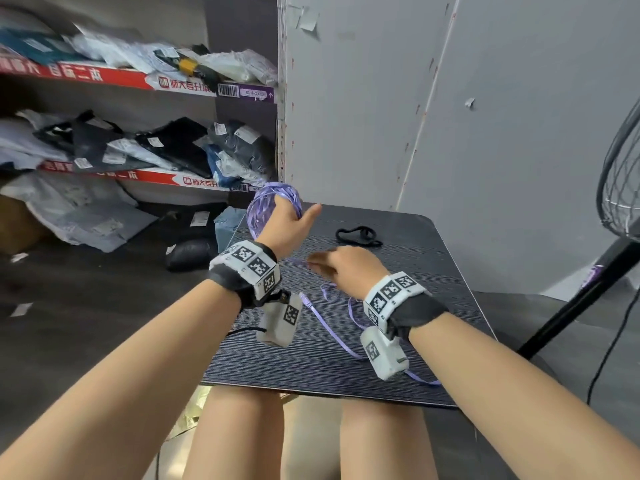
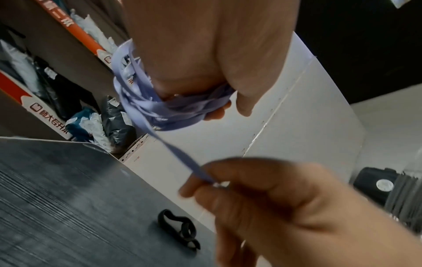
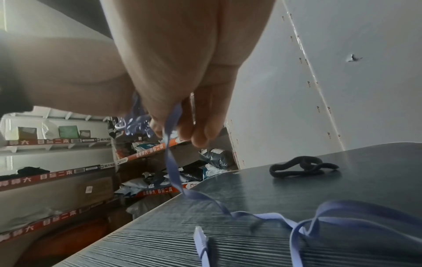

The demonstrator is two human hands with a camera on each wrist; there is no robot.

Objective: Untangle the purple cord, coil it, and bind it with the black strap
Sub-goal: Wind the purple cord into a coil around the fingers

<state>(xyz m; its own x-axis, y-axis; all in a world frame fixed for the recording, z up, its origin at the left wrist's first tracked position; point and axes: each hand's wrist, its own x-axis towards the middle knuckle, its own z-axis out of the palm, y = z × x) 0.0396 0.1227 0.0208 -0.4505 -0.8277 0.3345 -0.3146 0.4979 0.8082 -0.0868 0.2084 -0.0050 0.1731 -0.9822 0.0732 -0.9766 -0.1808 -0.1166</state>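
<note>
My left hand (image 1: pixel 289 220) is raised over the table's far left corner, with many turns of the flat purple cord (image 1: pixel 273 199) wound round it (image 2: pixel 164 112). A strand runs from that coil to my right hand (image 1: pixel 341 268), which pinches it between thumb and fingers (image 2: pixel 205 178) (image 3: pixel 173 119). The loose remainder of the cord (image 1: pixel 332 334) lies in loops on the table (image 3: pixel 342 215), its plug end (image 1: pixel 304 299) pointing up-left. The black strap (image 1: pixel 358 236) lies loose on the table beyond my right hand (image 2: pixel 180 229) (image 3: pixel 301 167).
The dark wood-grain table (image 1: pixel 433 306) is small and sits over my knees. Shelves (image 1: pixel 138 174) stuffed with bagged parcels stand to the left, a grey wall (image 1: pixel 450 116) is behind, and a fan (image 1: pixel 620 178) on a black stand stands at the right.
</note>
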